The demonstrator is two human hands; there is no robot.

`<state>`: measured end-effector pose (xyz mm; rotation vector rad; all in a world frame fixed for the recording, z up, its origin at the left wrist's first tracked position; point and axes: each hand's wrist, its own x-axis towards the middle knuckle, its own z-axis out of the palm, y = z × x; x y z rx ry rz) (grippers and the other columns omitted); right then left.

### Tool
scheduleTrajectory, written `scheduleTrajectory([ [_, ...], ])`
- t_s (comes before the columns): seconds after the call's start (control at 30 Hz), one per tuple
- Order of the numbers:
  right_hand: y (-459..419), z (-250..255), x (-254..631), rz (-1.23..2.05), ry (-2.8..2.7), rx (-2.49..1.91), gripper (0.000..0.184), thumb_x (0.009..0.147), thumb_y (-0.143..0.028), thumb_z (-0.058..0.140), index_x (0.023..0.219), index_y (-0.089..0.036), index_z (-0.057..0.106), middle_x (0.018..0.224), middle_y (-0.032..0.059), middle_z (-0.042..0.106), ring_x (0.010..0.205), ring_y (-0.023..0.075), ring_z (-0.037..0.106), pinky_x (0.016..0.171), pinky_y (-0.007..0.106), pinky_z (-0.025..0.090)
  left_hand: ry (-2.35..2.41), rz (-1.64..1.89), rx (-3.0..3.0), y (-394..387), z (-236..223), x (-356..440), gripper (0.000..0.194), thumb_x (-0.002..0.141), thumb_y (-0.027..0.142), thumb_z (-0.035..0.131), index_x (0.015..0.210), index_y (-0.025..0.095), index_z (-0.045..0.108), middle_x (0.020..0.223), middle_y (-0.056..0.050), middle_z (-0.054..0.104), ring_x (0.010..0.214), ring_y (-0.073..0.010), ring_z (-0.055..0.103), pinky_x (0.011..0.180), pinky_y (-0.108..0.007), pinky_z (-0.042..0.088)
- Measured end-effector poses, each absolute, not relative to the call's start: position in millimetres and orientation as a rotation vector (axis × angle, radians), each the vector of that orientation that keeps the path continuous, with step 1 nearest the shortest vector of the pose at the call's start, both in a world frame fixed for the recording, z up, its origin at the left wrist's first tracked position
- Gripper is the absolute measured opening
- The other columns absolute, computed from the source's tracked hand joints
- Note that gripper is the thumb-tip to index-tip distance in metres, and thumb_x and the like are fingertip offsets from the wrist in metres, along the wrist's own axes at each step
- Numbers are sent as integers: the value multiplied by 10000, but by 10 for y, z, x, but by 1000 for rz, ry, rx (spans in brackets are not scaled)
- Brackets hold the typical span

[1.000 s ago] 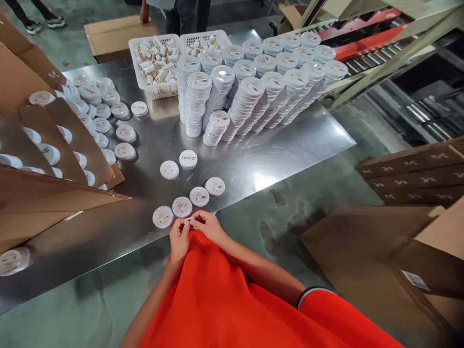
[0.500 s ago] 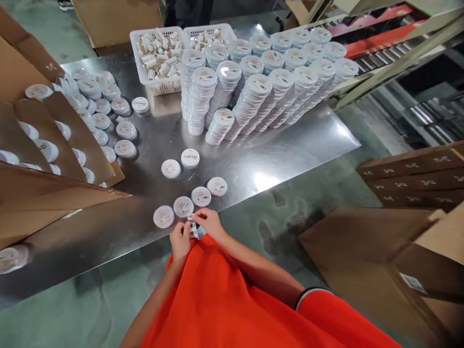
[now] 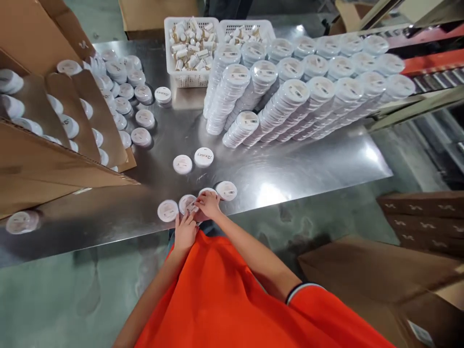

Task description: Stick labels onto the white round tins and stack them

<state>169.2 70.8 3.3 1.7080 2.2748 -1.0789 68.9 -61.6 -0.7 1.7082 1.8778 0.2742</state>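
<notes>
Several round white lidded tubs stand in a slanting row along the front edge of the metal table. My right hand (image 3: 209, 205) pinches a small barcode label (image 3: 192, 207) against the top of the second tub (image 3: 185, 202) from the left. It partly covers the third tub (image 3: 208, 192). My left hand (image 3: 186, 232) rests at that tub's near side, its fingertips by the label. A pale edge of a label strip (image 3: 198, 223) shows beside the left fingers, mostly hidden. The leftmost tub (image 3: 168, 211) and the rightmost tub (image 3: 227, 191), which bears a barcode, flank them.
Two more tubs (image 3: 182, 164) stand behind the row. Tall stacks of tubs (image 3: 268, 111) fill the back right, beside a white basket (image 3: 192, 79) of small white-capped bottles. An open carton (image 3: 65, 164) with tubs between dividers is at left. Cartons (image 3: 362, 270) stand right, below the table.
My hands have moved from the table edge up onto the second tub. The right hand has brought a label from the strip onto its top. The view has shifted left.
</notes>
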Motion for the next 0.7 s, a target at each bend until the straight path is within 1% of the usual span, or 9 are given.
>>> scheduleTrajectory([
  [0.13, 699, 34, 1669, -1047, 2256, 1705, 241, 935, -361, 594, 962, -222, 789, 1185, 94, 632, 1189, 303, 441, 972, 443, 289, 1869, 254, 1680, -631, -2, 670, 244, 880, 108, 512, 909, 219, 727, 1450, -86, 617, 1423, -329, 486, 1201, -672, 279],
  [0.27, 684, 54, 1646, -1012, 2278, 1703, 256, 943, -356, 576, 956, -216, 790, 1163, 99, 637, 1176, 300, 437, 969, 443, 286, 1869, 258, 1650, -616, 23, 665, 252, 884, 96, 498, 911, 215, 719, 1444, -94, 621, 1426, -328, 483, 1202, -691, 259],
  [0.4, 650, 81, 1623, -867, 2343, 1643, 272, 953, -357, 562, 973, -195, 781, 1167, 121, 641, 1164, 309, 452, 966, 448, 293, 1856, 241, 1646, -603, 53, 670, 269, 897, 91, 486, 942, 213, 722, 1447, -92, 618, 1431, -330, 477, 1198, -716, 240],
  [0.5, 647, 113, 1602, -695, 2408, 1572, 306, 944, -417, 582, 1020, -180, 760, 1168, 145, 637, 1126, 308, 476, 965, 448, 302, 1861, 196, 1650, -598, 79, 672, 288, 913, 100, 479, 1012, 216, 724, 1471, -80, 596, 1439, -313, 470, 1213, -715, 212],
  [0.6, 689, 127, 1585, -526, 2381, 1620, 404, 915, -499, 613, 1114, -164, 723, 1191, 170, 624, 1108, 312, 489, 951, 443, 319, 1847, 121, 1637, -596, 96, 663, 293, 920, 112, 485, 1043, 229, 724, 1510, -66, 554, 1461, -298, 443, 1222, -710, 201],
  [0.63, 709, 122, 1583, -504, 2367, 1627, 412, 912, -503, 617, 1133, -169, 714, 1196, 168, 624, 1110, 308, 491, 946, 437, 324, 1841, 106, 1637, -596, 98, 658, 291, 918, 112, 490, 1037, 235, 726, 1517, -60, 546, 1469, -294, 432, 1223, -707, 202],
  [0.7, 750, 95, 1584, -526, 2364, 1600, 371, 917, -486, 616, 1131, -200, 719, 1209, 146, 625, 1120, 295, 498, 942, 424, 332, 1835, 96, 1641, -595, 92, 646, 285, 913, 113, 498, 1016, 244, 729, 1518, -53, 547, 1478, -287, 419, 1228, -702, 197],
])
